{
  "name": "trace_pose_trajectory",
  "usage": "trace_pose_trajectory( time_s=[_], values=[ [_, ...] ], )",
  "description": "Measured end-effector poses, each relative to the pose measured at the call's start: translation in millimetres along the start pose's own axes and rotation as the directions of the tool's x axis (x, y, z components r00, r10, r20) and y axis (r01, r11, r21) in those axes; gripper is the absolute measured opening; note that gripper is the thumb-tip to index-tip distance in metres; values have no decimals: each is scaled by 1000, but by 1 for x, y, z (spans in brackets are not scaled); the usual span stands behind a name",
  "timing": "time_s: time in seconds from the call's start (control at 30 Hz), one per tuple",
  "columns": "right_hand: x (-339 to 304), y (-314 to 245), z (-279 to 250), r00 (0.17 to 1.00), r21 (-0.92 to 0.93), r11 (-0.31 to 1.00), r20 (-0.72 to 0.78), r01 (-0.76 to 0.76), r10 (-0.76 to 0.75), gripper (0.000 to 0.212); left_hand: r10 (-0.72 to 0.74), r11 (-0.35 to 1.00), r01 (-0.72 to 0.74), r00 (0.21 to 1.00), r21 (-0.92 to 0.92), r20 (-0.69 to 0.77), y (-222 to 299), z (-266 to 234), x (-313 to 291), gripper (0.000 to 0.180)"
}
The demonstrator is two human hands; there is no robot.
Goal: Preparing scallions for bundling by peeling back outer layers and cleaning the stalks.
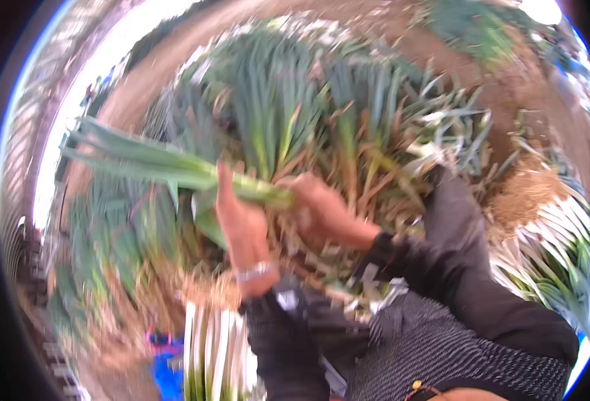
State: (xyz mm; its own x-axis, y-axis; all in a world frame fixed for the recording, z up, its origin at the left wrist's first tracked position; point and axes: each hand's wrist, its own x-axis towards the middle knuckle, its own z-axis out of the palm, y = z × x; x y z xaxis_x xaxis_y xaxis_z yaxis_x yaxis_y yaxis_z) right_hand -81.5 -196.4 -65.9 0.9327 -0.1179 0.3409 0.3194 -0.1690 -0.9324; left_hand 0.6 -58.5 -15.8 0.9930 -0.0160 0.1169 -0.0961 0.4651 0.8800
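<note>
1. A person's left hand (241,224), a pale band at the wrist, has its fingers wrapped round a leek (174,167), thumb raised beside the stalk.
2. The right hand (325,214) has its fingers closed on the leek's pale lower end, just beside the left hand.
3. The leek lies nearly level above the ground, its green leaves fanning out to the person's left.
4. Beyond the hands, a large heap of untrimmed leeks (308,100) spreads over bare brown earth (542,113).
5. Trimmed white stalks (211,347) lie bundled near the lower edge; another bundle (562,247) lies at the right.
6. Motion blur hides finer detail.
</note>
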Motion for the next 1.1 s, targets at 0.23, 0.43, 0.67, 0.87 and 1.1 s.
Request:
trace_pose_trajectory(
  time_s=[0.23,0.43,0.67,0.87,1.1],
  values=[
    [5,1,-3,972,-372,915,-106,159,-212,41,-325,883,299,946,363,11,0,43,-36,23],
    [0,-1,-50,991,155,979,2,-134,135,34,-377,912,362,925,191,46,-13,56,-36,24],
    [-10,-3,-42,999,272,961,-24,-37,45,35,-412,888,438,893,-141,180,-47,32,-18,26],
    [-15,-2,-46,998,176,984,-47,-27,36,27,-437,882,461,879,-101,191,-38,41,-33,38],
    [-30,-20,-64,981,345,920,117,-185,153,25,-438,884,430,899,180,5,-37,52,-40,36]
  ],
)
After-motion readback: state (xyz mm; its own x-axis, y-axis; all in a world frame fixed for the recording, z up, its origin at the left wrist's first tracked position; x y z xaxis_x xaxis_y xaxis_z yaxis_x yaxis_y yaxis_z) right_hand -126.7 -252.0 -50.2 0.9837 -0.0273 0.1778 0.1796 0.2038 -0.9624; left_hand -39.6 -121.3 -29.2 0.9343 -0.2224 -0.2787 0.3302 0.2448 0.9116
